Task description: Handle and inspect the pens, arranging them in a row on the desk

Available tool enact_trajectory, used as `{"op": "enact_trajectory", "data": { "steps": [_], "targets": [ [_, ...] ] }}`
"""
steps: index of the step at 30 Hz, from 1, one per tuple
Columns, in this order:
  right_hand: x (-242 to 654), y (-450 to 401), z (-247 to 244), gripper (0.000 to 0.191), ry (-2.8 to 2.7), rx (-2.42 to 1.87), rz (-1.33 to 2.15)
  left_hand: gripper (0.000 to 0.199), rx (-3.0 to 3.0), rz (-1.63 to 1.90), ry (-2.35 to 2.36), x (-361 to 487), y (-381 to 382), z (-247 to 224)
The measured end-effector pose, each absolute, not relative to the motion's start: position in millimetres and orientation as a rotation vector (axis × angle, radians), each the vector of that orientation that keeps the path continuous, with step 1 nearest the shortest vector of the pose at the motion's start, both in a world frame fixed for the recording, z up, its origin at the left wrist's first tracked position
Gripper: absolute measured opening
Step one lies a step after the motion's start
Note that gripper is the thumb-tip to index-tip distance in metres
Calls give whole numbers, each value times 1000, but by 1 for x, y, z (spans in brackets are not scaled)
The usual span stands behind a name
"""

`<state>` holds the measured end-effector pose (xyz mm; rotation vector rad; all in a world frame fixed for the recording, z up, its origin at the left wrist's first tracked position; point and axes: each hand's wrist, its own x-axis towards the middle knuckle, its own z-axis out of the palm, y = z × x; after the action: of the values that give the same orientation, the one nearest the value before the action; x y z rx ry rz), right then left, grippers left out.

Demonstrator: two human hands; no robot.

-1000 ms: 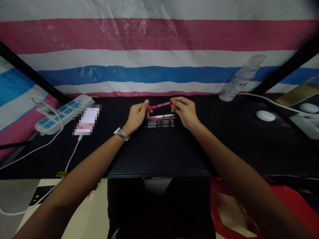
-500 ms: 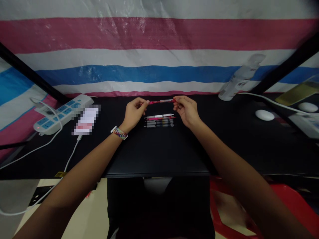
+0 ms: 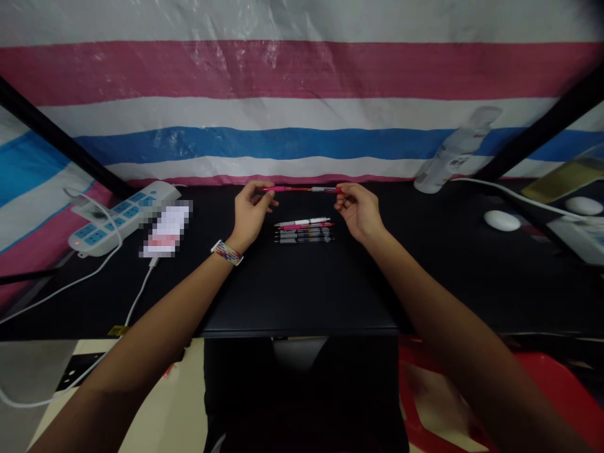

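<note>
A red pen [image 3: 302, 189] lies level across the gap between my two hands, near the back of the black table. My left hand [image 3: 251, 211] pinches its pink grip end between thumb and fingers. At the other end, my right hand [image 3: 358, 211] closes on the red-tipped barrel with a white label. Between the pink part and the barrel runs a thin red length that looks like the refill. Below the hands, several pens lie side by side in a stack: a white pen [image 3: 302, 222], a pink-and-red pen [image 3: 295, 226] and clear-and-black pens [image 3: 304, 239].
A white power strip [image 3: 101, 238] and a phone [image 3: 167, 229] on a charging cable are at the left. On the right stand a clear bottle [image 3: 448, 157], a white mouse-like object [image 3: 502, 220] and a yellowish container [image 3: 561, 176]. A striped sheet [image 3: 302, 69] hangs behind the table.
My hands have moved slightly apart, and a longer stretch of the pen shows between them, with a thin red section in the middle. The stacked pens stay in place.
</note>
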<state>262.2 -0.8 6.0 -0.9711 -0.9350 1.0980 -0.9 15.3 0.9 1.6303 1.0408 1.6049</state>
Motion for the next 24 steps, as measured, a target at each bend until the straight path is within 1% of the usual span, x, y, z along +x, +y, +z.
{"op": "enact_trajectory", "data": {
  "steps": [6,11,15,18,19,20,23,24],
  "targets": [
    [259,-3,10,9,-820,-965,1109,20,1608,1616,1042,0,15,1],
    [250,-9,10,2,-895,-967,1129,22,1728,1561,1058,3,8,2],
    [243,-15,9,4,-1015,-941,1193,49,1865,1454,1073,4,1,4],
    [242,-16,9,8,-1027,-917,1207,57,1897,1434,1096,4,-2,6],
    [243,-15,8,9,-1021,-909,1211,55,1895,1434,1088,5,-2,6],
    [244,-14,7,9,-1014,-906,1218,48,1883,1439,1067,5,-2,6],
    [246,-11,4,11,-988,-920,1249,18,1835,1456,959,7,0,5],
    [247,-10,3,11,-977,-924,1257,17,1825,1458,934,7,1,4]
  ]
}}
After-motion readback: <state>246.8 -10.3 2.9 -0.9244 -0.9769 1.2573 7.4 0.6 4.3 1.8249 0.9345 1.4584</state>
